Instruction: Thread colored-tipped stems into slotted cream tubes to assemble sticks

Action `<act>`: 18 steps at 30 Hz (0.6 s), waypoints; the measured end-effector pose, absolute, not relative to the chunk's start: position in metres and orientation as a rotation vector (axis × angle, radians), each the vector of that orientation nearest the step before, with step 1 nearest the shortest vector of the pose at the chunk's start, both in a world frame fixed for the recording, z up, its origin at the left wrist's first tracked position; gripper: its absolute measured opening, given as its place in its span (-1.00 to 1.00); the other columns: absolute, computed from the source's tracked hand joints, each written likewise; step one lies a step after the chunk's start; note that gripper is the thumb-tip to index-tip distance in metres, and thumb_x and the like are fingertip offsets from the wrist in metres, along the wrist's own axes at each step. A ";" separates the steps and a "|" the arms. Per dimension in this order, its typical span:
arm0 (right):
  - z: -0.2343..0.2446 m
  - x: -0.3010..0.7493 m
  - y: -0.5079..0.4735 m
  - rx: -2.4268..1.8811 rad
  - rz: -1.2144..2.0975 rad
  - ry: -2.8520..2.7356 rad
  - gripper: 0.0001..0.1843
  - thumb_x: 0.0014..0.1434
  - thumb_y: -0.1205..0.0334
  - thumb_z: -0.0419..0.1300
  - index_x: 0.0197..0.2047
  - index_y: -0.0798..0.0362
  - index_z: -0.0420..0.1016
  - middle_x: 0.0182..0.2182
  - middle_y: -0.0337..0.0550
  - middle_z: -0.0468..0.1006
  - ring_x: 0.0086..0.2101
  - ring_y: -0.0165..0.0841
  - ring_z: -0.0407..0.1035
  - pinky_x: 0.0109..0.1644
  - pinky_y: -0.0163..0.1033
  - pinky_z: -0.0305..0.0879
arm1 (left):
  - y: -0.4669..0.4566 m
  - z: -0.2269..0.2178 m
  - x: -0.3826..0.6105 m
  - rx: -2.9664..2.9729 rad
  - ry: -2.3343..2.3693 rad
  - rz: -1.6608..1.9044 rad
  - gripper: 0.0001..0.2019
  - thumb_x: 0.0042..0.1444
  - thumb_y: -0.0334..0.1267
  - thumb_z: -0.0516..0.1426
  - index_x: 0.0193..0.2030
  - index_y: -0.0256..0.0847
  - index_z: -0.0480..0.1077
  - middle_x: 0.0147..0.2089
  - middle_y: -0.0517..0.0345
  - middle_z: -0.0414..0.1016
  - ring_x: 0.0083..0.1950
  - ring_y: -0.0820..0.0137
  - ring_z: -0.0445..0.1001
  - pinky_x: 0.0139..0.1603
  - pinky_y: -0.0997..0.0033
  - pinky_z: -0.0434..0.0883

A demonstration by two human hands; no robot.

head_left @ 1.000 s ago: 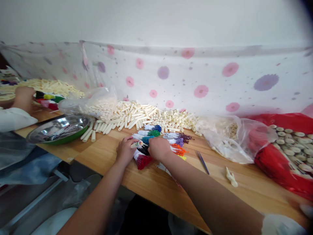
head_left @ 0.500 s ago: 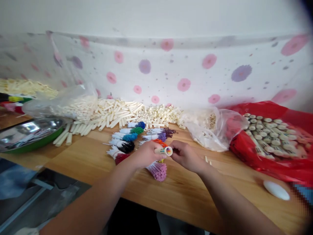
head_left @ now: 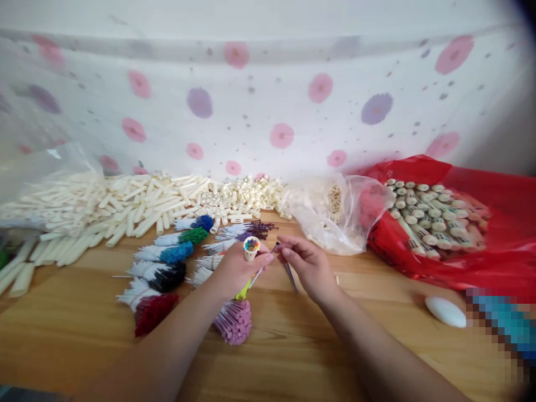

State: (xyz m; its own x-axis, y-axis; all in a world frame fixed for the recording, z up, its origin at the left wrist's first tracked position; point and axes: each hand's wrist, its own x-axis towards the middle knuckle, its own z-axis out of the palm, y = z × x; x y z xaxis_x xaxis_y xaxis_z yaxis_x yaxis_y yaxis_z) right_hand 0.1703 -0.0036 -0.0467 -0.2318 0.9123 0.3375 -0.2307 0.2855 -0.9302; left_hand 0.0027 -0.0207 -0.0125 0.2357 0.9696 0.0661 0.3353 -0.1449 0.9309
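My left hand (head_left: 230, 271) is closed around a cream pen barrel (head_left: 250, 255). Its round open end points up and shows several coloured tips inside. A thin pale pen refill (head_left: 257, 277) with a black tip slants between my left thumb and my right fingertips. My right hand (head_left: 307, 263) is pinched near that tip, and a dark purple refill (head_left: 290, 278) hangs below its fingers. Under my left hand lie a pink refill bundle (head_left: 234, 322) and a partly hidden yellow bundle (head_left: 243, 290). Left of it are dark red (head_left: 154, 314), black (head_left: 170, 277) and blue (head_left: 176, 252) bundles.
Loose cream barrels (head_left: 138, 206) and small slotted parts (head_left: 247, 195) are heaped along the back. A clear bag (head_left: 318, 223) of small parts stands behind my right hand. A red bag (head_left: 515, 234) of filled barrels and a white oval object (head_left: 445, 311) are at the right.
The view has swung right, so the table things appear further left. The barrel's open end has tipped upward, and the black-tipped refill and the purple one now show at my right fingers.
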 end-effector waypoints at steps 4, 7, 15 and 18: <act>-0.048 0.167 -0.008 -0.620 1.398 -1.322 -0.78 0.10 0.18 0.25 -0.14 -0.08 0.55 -0.43 -0.27 0.55 -0.40 -0.48 0.41 -0.24 -0.27 0.38 | -0.025 -0.011 -0.004 1.653 1.181 0.873 -0.76 0.06 -0.16 0.12 -0.50 -0.28 0.34 -0.56 0.24 0.31 -0.51 0.52 0.23 -0.50 0.52 0.16; -0.047 0.166 -0.011 -0.545 1.386 -1.350 -0.81 0.09 0.19 0.27 -0.18 -0.10 0.57 -0.41 -0.27 0.54 -0.39 -0.47 0.41 -0.25 -0.28 0.36 | -0.029 -0.009 -0.009 1.647 1.119 0.848 -0.75 0.08 -0.15 0.11 -0.50 -0.27 0.35 -0.54 0.23 0.34 -0.50 0.53 0.24 -0.49 0.53 0.16; -0.030 0.165 -0.020 -0.540 1.228 -1.525 -0.97 0.15 0.29 0.21 -0.31 0.00 0.49 -0.43 -0.27 0.47 -0.40 -0.46 0.38 -0.29 -0.31 0.33 | -0.034 -0.007 -0.013 1.698 1.097 0.827 -0.74 0.11 -0.13 0.09 -0.46 -0.27 0.40 -0.52 0.22 0.37 -0.48 0.51 0.27 -0.46 0.52 0.18; -0.018 0.172 -0.029 -0.611 0.982 -1.573 -0.94 0.20 0.30 0.14 -0.29 0.01 0.44 -0.41 -0.24 0.47 -0.39 -0.44 0.39 -0.31 -0.30 0.35 | -0.030 -0.007 -0.016 1.804 1.196 0.910 -0.73 0.13 -0.11 0.08 -0.43 -0.26 0.42 -0.47 0.19 0.41 -0.42 0.46 0.31 -0.41 0.50 0.21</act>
